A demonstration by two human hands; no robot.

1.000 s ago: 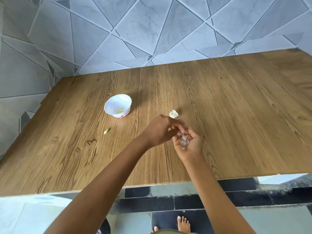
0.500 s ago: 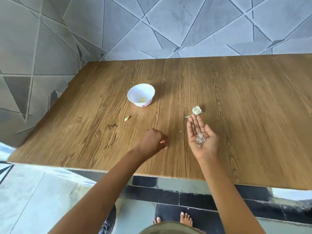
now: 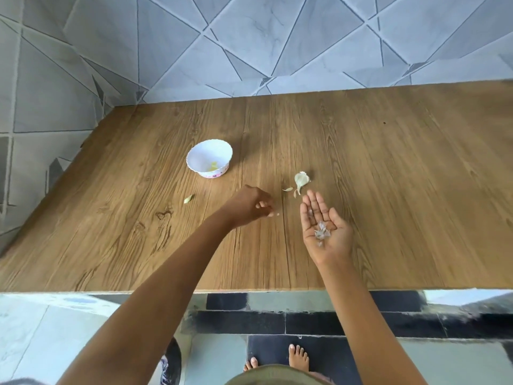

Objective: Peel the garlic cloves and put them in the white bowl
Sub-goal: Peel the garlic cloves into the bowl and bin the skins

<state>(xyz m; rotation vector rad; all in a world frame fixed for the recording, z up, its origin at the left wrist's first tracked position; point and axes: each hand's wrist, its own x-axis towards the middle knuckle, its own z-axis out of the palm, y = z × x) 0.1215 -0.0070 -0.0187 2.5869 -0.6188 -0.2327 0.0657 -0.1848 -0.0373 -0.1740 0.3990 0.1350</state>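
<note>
1. Currently the right hand (image 3: 323, 226) lies flat and palm up just above the table (image 3: 388, 190), fingers straight, with a small heap of peel scraps (image 3: 321, 232) loose on the palm. Risk: any tilt or a draught sends the scraps onto the table or the floor, since nothing pins them.
2. The left hand (image 3: 249, 208) has its fingers curled in, knuckles up, low over the wood. Pale spots show at the fingertips; cannot tell whether that is a clove or just nails. If it is a peeled clove, a loose pinch could drop it short of the white bowl (image 3: 194, 151).
3. The white bowl sits well beyond the left hand and has yellowish peeled cloves (image 3: 212, 168) at the bottom. It looks light, so a careless reach could nudge or tip it.
4. An unpeeled garlic piece (image 3: 302, 179) lies just past the right fingertips, with a skin flake (image 3: 288, 189) beside it. Reaching for it with the scraps on the palm would likely spill them.
5. A loose clove (image 3: 188, 199) lies alone, left of the left hand and nearer than the bowl. Risk: it gets overlooked, or a forearm sweeps it off.
</note>
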